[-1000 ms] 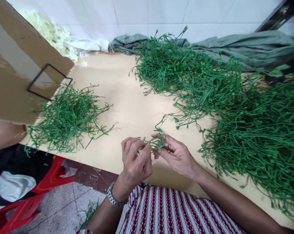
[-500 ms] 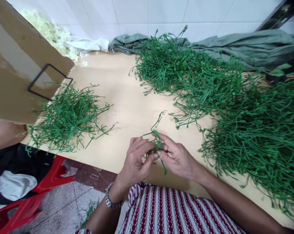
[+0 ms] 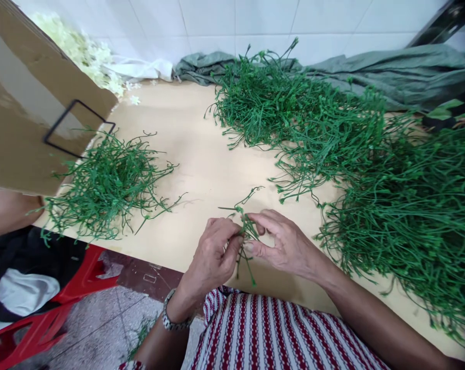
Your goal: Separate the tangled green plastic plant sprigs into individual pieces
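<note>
In the middle of the head view, at the near side of the table, both hands meet at a small green artificial stem sprig (image 3: 249, 229). My left hand (image 3: 218, 249) is closed, pinching the sprig between thumb and curled fingers. From the other side, my right hand (image 3: 282, 241) curves its thumb and fingertips around the sprig's strands, in a looser grip. Thin ends of the sprig stick out above and below the fingers. Its centre is partly hidden by the fingertips. A large pile of similar green stems (image 3: 406, 216) lies right of my right hand.
A smaller pile of green stems (image 3: 105, 185) lies on the left of the table (image 3: 201, 154), against a cardboard box (image 3: 43, 97) with a black wire loop. Cream flowers (image 3: 78, 49) and green cloth (image 3: 390, 72) line the tiled wall. A red stool (image 3: 78, 277) stands below.
My right thumb and fingers have spread a little apart and shifted slightly right. The sprig has turned in my left hand, and more strands hang below it.
</note>
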The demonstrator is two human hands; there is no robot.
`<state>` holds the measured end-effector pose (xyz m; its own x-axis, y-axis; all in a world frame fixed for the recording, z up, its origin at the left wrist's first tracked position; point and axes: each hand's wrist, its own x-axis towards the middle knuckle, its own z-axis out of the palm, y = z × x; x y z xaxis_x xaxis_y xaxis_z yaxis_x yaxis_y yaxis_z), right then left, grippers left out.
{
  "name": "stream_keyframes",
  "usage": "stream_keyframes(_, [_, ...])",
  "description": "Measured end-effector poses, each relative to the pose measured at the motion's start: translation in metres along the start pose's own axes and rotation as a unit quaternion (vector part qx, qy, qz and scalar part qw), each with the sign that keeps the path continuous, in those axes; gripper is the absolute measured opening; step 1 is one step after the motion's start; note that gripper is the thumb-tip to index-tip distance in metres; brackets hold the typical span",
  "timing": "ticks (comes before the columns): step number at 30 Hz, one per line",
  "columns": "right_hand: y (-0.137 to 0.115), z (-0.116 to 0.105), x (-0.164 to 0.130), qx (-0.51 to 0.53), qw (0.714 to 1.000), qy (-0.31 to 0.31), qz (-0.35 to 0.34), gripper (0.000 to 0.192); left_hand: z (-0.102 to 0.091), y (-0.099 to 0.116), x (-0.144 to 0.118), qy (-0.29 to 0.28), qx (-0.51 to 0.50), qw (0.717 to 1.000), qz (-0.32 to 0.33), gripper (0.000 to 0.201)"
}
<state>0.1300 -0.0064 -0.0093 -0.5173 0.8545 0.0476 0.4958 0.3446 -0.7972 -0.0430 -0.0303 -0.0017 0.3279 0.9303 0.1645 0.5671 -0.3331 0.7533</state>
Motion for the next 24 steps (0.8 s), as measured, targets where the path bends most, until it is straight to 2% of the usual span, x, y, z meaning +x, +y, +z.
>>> stream_keyframes(4, [0.003, -0.002, 0.003, 0.007, 1.000, 0.011, -0.025, 0.036, -0.003, 0.000, -0.001, -0.055, -0.072, 0.995, -0.029, 0.015])
stream_keyframes(8, [0.002, 0.003, 0.002, 0.125, 0.990, -0.065, -0.009, 0.020, -0.001, -0.002, -0.001, -0.062, -0.167, 0.982, -0.071, 0.015])
stream_keyframes(10, [0.000, 0.004, 0.001, 0.145, 0.986, -0.076, 0.011, 0.016, 0.000, -0.002, -0.002, -0.055, -0.202, 0.973, -0.096, 0.014])
stream_keyframes(15, [-0.007, 0.004, -0.002, 0.053, 0.997, -0.061, -0.002, 0.014, -0.002, -0.001, -0.002, -0.067, -0.224, 0.963, -0.131, 0.019])
stream_keyframes(19, [-0.005, 0.007, -0.003, -0.036, 0.997, -0.055, -0.048, 0.019, -0.005, 0.001, -0.001, -0.089, -0.209, 0.968, -0.111, 0.027])
stream_keyframes(24, [-0.007, 0.005, -0.009, -0.111, 0.985, -0.086, -0.098, 0.016, -0.012, -0.002, 0.000, -0.179, -0.253, 0.947, -0.085, 0.033])
